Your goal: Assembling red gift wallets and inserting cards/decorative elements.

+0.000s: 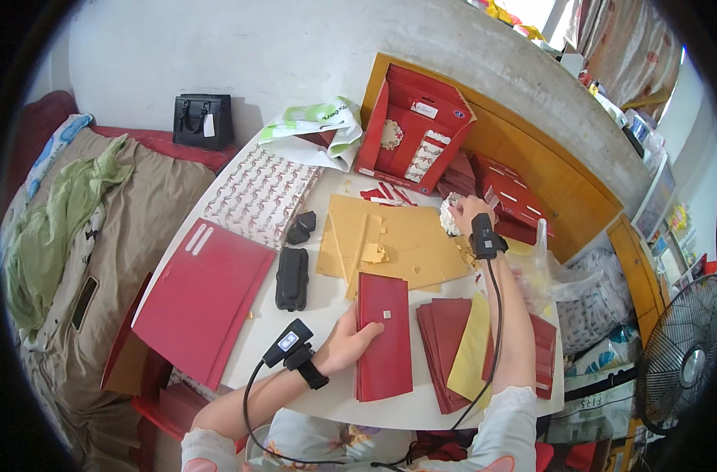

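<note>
My left hand (352,340) grips the left edge of a red paper sleeve (391,358), thumb on its front. A small white square pad (387,315) sits on the sleeve's face. Farther right, my right hand (474,214) has its fingers closed at a white scalloped decoration with reddish marks (450,215); the fingertips are partly hidden. Below my right forearm lie a fanned stack of dark red sleeves (437,346) and a yellow sheet (470,354). Tan cardboard sheets (409,236) with torn scraps cover the table's middle.
A red display box (421,130) stands at the back, beside a white-green plastic bag (319,126). Red boards (209,299), a patterned stack (260,189) and a black case (292,279) lie left. A fan (685,354) stands right; a bed (106,212) is left.
</note>
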Demonstrator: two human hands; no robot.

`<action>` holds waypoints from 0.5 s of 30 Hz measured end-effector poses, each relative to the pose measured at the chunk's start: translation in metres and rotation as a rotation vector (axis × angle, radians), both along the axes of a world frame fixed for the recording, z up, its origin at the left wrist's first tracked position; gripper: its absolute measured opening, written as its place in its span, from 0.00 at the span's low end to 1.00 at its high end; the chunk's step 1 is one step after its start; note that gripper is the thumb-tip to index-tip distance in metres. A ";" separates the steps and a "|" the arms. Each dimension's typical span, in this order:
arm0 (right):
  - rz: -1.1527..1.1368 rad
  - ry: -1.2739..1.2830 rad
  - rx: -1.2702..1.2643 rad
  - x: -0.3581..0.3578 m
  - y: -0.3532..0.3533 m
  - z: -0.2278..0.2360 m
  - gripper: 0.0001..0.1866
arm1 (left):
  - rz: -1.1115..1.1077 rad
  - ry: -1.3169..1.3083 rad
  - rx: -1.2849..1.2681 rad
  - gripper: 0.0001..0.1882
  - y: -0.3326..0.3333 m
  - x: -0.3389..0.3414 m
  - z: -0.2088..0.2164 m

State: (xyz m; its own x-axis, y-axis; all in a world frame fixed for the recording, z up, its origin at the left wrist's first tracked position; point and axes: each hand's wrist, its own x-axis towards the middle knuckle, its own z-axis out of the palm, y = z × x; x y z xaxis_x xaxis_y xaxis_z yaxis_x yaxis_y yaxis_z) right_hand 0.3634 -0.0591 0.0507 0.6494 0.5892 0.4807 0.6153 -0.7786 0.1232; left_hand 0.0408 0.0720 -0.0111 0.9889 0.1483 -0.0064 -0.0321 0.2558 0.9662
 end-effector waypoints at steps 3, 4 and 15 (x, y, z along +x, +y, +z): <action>-0.020 0.126 0.038 -0.004 0.002 0.005 0.11 | 0.011 0.000 0.011 0.22 -0.001 -0.003 0.004; -0.022 0.126 0.037 -0.001 0.001 0.005 0.11 | 0.016 -0.009 0.025 0.22 -0.001 -0.003 0.006; 0.209 0.094 0.105 0.011 -0.019 -0.005 0.09 | -0.005 0.026 -0.005 0.22 -0.001 0.000 0.003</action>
